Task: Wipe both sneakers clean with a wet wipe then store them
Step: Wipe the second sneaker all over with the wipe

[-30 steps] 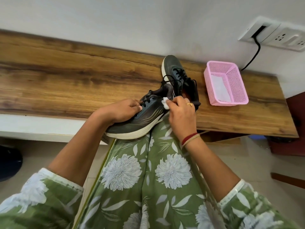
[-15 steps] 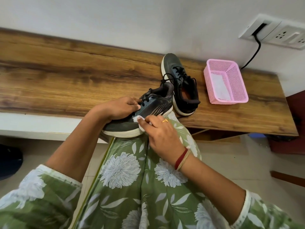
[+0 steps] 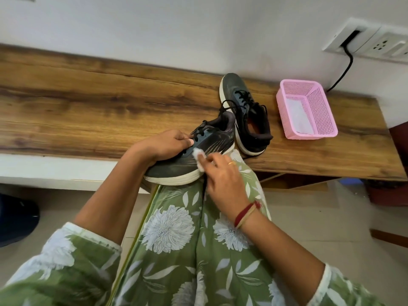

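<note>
Head view, nearest first: we look down on a green floral lap [image 3: 172,228] above a pale tiled floor [image 3: 309,206]. A dark sneaker [image 3: 176,167] rests on the knee, at the front edge of a long wooden top [image 3: 88,107], with its white sole turned toward us. Our left hand [image 3: 163,144] grips it at the laces, fingers curled over the upper. Our right hand [image 3: 223,177] (slightly blurred) pinches a white wet wipe [image 3: 199,159] in its fingertips. The wipe is pressed against the sneaker's side just above the sole, close to the left thumb. Farther back, the second sneaker [image 3: 247,111] stands upright on the wood, toe toward the white wall [image 3: 154,29]. A pink basket [image 3: 326,111] sits near it, holding a white sheet [image 3: 298,115]. A black cable [image 3: 346,67] hangs from the wall socket [image 3: 375,43].
</note>
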The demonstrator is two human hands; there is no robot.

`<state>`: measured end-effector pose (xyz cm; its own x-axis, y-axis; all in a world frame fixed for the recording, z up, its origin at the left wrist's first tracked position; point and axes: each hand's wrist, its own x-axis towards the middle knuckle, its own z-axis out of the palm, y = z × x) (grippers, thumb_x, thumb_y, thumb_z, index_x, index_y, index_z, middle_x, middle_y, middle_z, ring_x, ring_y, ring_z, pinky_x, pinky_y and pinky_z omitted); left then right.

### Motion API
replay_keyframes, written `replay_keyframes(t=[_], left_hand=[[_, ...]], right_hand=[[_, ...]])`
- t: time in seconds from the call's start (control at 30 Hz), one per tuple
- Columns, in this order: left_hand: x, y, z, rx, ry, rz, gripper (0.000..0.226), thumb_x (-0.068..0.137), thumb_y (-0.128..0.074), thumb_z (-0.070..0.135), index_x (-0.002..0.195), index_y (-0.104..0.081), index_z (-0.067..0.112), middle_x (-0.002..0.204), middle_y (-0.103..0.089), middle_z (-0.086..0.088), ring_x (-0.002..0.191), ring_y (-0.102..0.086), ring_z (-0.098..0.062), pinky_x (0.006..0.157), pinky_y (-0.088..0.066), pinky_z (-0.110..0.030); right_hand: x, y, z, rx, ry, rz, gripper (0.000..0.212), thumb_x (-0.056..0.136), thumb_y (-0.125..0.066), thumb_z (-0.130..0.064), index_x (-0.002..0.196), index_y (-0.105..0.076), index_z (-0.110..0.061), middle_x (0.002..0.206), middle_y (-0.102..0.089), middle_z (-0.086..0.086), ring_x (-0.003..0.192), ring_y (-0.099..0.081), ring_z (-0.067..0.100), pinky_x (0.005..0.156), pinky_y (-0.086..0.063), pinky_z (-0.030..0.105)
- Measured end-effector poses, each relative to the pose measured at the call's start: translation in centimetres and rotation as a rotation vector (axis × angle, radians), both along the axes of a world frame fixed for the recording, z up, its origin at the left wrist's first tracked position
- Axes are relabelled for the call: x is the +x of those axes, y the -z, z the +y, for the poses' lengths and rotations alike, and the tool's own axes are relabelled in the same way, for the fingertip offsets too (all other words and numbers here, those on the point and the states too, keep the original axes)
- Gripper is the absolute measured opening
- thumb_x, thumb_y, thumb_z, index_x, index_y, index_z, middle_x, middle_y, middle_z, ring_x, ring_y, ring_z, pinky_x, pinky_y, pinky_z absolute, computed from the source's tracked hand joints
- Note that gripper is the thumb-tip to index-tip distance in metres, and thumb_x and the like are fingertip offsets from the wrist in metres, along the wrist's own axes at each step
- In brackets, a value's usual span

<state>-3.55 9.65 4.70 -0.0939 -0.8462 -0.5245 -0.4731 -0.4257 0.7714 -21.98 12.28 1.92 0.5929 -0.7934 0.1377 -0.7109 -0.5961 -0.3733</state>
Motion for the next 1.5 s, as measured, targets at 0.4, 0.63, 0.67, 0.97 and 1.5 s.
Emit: replay_keyframes(t=[0.4,0.63,0.67,0.97,1.5], left_hand=[[0.7,-1.3,0.3,-0.133,0.279,-0.224,0.024,0.098,-0.047,0.024,0.096,-0.064,0.007,0.097,-0.064,-0.008,0.089,-0.058,-0.021,0.084,-0.045,-0.038],[1.0,-0.9,0.2,-0.117,0.17,-0.099,0.021,0.098,-0.048,0.018,0.092,-0.066,0.011,0.085,-0.066,-0.003,0.072,-0.057,-0.009,0.068,-0.041,-0.025],[1.1,-0.9,0.2,-0.109,0.167,-0.079,0.02,0.098,-0.048,0.017,0.091,-0.066,0.011,0.083,-0.066,-0.003,0.071,-0.057,-0.009,0.067,-0.041,-0.025],[1.0,-0.9,-0.1,-0.082,0.168,-0.068,0.02,0.097,-0.049,0.015,0.092,-0.067,0.009,0.082,-0.065,0.0,0.065,-0.056,-0.003,0.062,-0.04,-0.019],[1.6,-0.2,0.1,-0.067,0.123,0.081,0.023,0.097,-0.049,0.01,0.081,-0.066,0.012,0.065,-0.063,0.01,0.057,-0.054,-0.001,0.057,-0.041,-0.013]], right_hand=[[-0.1,0.0,1.5,0.067,-0.061,0.004,0.043,0.086,-0.043,-0.009,0.128,-0.055,-0.012,0.096,-0.055,0.005,0.08,-0.049,0.019,0.064,-0.044,0.031],[0.1,0.1,0.3,-0.067,-0.025,0.051,0.04,0.079,-0.056,-0.003,0.118,-0.062,-0.01,0.09,-0.057,0.004,0.074,-0.049,0.019,0.057,-0.043,0.03],[0.0,0.0,0.7,-0.1,-0.094,0.077,0.039,0.079,-0.055,-0.005,0.117,-0.062,-0.011,0.089,-0.058,0.003,0.074,-0.049,0.017,0.058,-0.039,0.028],[-0.2,-0.2,0.1,-0.123,-0.116,0.158,0.04,0.08,-0.055,-0.006,0.118,-0.061,-0.013,0.088,-0.056,0.001,0.072,-0.047,0.016,0.057,-0.031,0.026],[-0.6,-0.7,-4.2,0.085,0.208,-0.326,0.038,0.082,-0.055,0.006,0.116,-0.063,-0.008,0.113,-0.048,0.008,0.104,-0.051,0.017,0.093,-0.047,0.031]])
